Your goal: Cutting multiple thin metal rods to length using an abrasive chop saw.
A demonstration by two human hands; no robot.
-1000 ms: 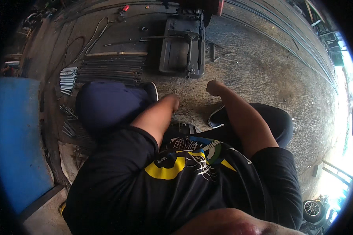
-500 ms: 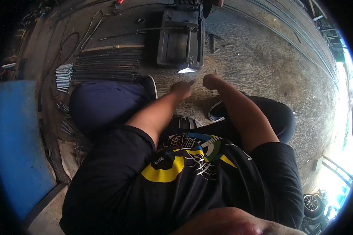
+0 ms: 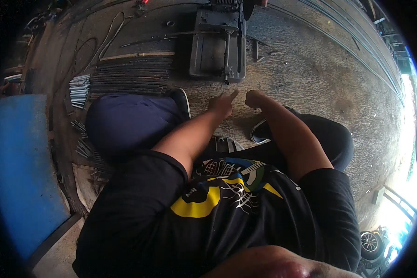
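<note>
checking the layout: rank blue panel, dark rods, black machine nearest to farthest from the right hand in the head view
1. Black machine, ahead of the right hand, slightly left
2. Dark rods, farther left
3. Blue panel, far left

Dark rods [image 3: 132,76] lie left of the machine [image 3: 209,59], which stands beyond the left hand [image 3: 221,106] and right hand [image 3: 255,99].

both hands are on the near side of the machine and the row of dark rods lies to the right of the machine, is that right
Not quite: the row of dark rods lies to the left of the machine, as the head view shows. The left hand and right hand are on its near side.
</note>
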